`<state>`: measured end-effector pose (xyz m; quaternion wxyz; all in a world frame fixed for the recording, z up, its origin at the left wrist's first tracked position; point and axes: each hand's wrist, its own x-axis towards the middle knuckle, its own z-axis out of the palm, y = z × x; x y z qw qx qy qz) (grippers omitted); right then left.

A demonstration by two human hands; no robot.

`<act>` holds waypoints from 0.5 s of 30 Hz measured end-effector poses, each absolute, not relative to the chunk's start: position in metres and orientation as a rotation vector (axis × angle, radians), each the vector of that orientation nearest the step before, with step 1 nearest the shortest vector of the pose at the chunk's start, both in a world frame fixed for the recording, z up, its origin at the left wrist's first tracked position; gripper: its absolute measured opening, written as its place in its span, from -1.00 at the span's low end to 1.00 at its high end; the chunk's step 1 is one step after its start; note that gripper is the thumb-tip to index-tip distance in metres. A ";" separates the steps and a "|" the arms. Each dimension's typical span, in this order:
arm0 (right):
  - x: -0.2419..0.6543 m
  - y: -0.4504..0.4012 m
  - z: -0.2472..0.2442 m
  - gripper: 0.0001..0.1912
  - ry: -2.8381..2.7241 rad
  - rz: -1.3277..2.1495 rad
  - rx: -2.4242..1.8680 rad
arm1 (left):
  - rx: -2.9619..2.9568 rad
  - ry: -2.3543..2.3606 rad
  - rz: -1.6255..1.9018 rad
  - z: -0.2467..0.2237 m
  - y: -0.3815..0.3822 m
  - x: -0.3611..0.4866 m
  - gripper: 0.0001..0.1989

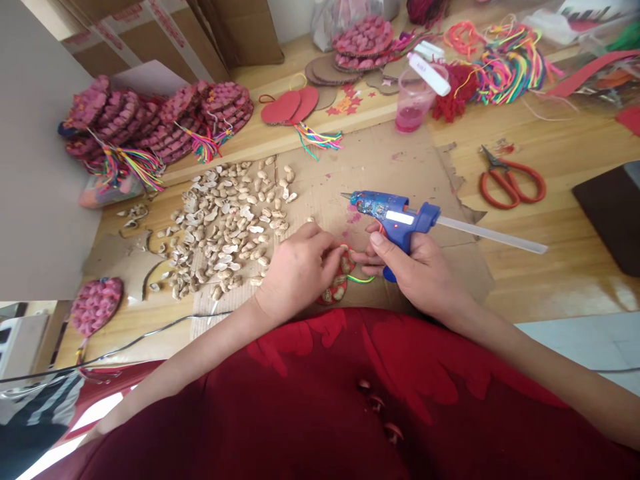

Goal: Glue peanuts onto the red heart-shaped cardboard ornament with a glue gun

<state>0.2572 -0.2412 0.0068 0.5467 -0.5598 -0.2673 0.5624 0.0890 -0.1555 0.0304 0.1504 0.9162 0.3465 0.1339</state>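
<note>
Glue gun (387, 212) in right hand (425, 273), long axis sideways, nozzle (347, 195) left.

You can't read any lettering for certain here. The small dark marks on the white tube (431, 75) at the plastic cup (407, 115) and the cardboard box's (145, 50) red print look too blurred.

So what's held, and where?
Right hand: blue glue gun, by its handle. Left hand: fingertips at a shell-covered red piece; grip unclear.
</note>
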 end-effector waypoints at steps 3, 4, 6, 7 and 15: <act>0.257 -0.242 0.007 -0.68 -0.632 1.332 -1.335 | 2.536 1.001 0.375 0.034 -0.150 0.088 -0.86; 0.257 -0.242 0.007 -0.69 -0.629 1.330 -1.338 | 2.526 1.009 0.365 0.035 -0.149 0.088 -0.87; 0.257 -0.242 0.007 -0.70 -0.626 1.329 -1.338 | 2.516 1.037 0.345 0.035 -0.148 0.089 -0.89; 0.257 -0.242 0.007 -0.71 -0.627 1.331 -1.336 | 2.513 1.055 0.337 0.035 -0.147 0.090 -0.90; 0.257 -0.242 0.008 -0.72 -0.612 1.356 -1.321 | 2.541 1.078 0.319 0.035 -0.149 0.093 -0.90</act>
